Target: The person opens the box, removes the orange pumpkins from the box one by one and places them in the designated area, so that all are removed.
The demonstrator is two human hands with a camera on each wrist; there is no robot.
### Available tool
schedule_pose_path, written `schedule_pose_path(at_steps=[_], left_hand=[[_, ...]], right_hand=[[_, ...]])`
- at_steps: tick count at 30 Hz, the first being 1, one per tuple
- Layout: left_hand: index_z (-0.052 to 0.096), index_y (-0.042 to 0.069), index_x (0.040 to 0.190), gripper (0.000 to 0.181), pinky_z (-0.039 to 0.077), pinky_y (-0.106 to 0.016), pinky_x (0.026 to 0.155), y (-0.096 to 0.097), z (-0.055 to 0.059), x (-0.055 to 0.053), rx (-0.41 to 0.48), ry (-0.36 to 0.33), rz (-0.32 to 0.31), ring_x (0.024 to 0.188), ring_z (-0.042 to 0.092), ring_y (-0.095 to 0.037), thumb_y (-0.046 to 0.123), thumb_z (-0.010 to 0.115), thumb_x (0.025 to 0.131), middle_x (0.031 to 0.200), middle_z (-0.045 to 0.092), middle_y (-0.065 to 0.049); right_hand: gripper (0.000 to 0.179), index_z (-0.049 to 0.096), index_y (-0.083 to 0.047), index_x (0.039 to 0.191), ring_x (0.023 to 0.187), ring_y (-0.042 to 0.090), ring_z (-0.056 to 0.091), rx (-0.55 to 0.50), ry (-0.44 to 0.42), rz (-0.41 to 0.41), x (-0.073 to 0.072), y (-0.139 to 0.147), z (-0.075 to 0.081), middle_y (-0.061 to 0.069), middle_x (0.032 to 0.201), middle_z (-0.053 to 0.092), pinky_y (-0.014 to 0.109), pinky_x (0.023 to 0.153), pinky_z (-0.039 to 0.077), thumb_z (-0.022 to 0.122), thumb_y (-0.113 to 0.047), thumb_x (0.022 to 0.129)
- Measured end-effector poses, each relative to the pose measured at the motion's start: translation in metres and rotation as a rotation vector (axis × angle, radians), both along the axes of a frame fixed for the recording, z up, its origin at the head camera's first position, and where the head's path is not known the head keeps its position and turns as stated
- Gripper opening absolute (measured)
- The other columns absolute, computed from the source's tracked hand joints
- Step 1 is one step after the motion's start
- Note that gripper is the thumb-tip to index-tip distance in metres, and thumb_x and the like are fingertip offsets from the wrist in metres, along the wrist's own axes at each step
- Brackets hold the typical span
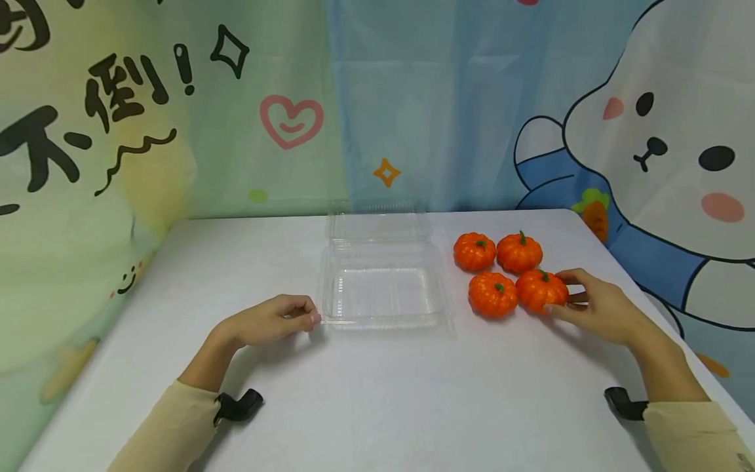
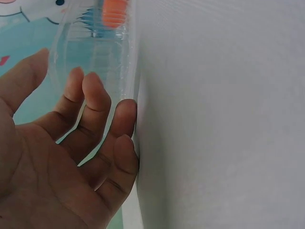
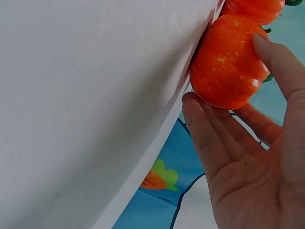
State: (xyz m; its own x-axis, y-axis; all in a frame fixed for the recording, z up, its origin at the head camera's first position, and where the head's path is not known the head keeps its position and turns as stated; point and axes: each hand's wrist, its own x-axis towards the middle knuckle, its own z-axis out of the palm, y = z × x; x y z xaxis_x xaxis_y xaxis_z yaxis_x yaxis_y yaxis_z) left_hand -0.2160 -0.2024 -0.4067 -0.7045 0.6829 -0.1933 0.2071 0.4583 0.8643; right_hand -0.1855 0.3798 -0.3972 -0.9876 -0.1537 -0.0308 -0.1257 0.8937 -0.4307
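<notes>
Several small glossy orange pumpkins with green stems stand grouped on the right of the table. My right hand (image 1: 598, 308) has its thumb and fingers around the near-right pumpkin (image 1: 541, 292), which still stands on the table. In the right wrist view the thumb lies on one side of this pumpkin (image 3: 228, 62) and the fingertips on the other. A clear plastic clamshell box (image 1: 383, 292) sits lid up and back in the middle. At its near-left corner is my left hand (image 1: 277, 319), fingers loosely bent, tips touching or very close to the box wall (image 2: 119, 62).
The white-covered table (image 1: 413, 393) has a cartoon-printed curtain (image 1: 413, 98) behind it. Beside the gripped pumpkin are a near-left pumpkin (image 1: 492, 295), a far-left one (image 1: 474, 252) and a far-right one (image 1: 519, 253). Black straps (image 1: 238, 405) sit on both wrists.
</notes>
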Motion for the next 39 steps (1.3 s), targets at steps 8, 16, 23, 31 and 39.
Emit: schedule_pose_path(at_steps=[8, 16, 23, 31, 39], left_hand=[[0.064, 0.004, 0.103, 0.029, 0.043, -0.029, 0.076, -0.003, 0.002, -0.004, -0.04, -0.004, -0.001, 0.089, 0.05, -0.021, 0.031, 0.053, 0.107, 0.094, 0.058, -0.009], [0.066, 0.003, 0.103, 0.051, 0.049, -0.038, 0.085, -0.008, 0.003, -0.015, -0.079, -0.005, 0.064, 0.098, 0.059, -0.026, 0.041, 0.033, 0.113, 0.101, 0.065, -0.011], [0.064, -0.002, 0.11, 0.057, 0.048, -0.038, 0.082, 0.0, 0.008, -0.044, -0.125, 0.054, 0.131, 0.096, 0.058, -0.026, 0.044, 0.029, 0.113, 0.101, 0.064, -0.014], [0.057, -0.007, 0.128, 0.057, 0.052, -0.038, 0.082, 0.015, 0.013, -0.068, -0.092, 0.142, 0.248, 0.102, 0.06, -0.03, 0.042, 0.033, 0.113, 0.112, 0.063, -0.022], [0.043, 0.0, 0.149, 0.057, 0.05, -0.041, 0.092, 0.027, 0.019, -0.088, -0.106, 0.169, 0.488, 0.109, 0.066, -0.032, 0.04, 0.045, 0.109, 0.135, 0.059, -0.022]], right_hand=[[0.091, 0.034, 0.005, 0.15, 0.12, 0.055, 0.057, -0.013, -0.049, -0.008, 0.0, -0.003, 0.001, 0.036, 0.143, 0.047, 0.06, 0.095, 0.052, 0.075, -0.05, 0.091], [0.09, 0.032, 0.005, 0.152, 0.132, 0.056, 0.043, -0.043, 0.011, 0.017, -0.005, -0.013, 0.012, 0.033, 0.152, 0.037, 0.069, 0.102, 0.041, 0.078, -0.043, 0.091], [0.07, 0.044, 0.002, 0.147, 0.128, 0.049, 0.044, -0.052, 0.28, 0.054, -0.016, -0.031, 0.023, 0.028, 0.144, 0.046, 0.072, 0.096, 0.042, 0.078, -0.026, 0.092], [0.064, 0.042, -0.006, 0.151, 0.139, 0.043, 0.039, -0.096, 0.198, 0.048, -0.041, -0.077, 0.037, 0.021, 0.153, 0.043, 0.069, 0.107, 0.037, 0.07, -0.028, 0.098], [0.061, 0.04, -0.004, 0.152, 0.134, 0.041, 0.048, -0.045, 0.087, 0.135, -0.084, -0.126, 0.06, 0.02, 0.151, 0.047, 0.062, 0.106, 0.044, 0.061, -0.034, 0.103]])
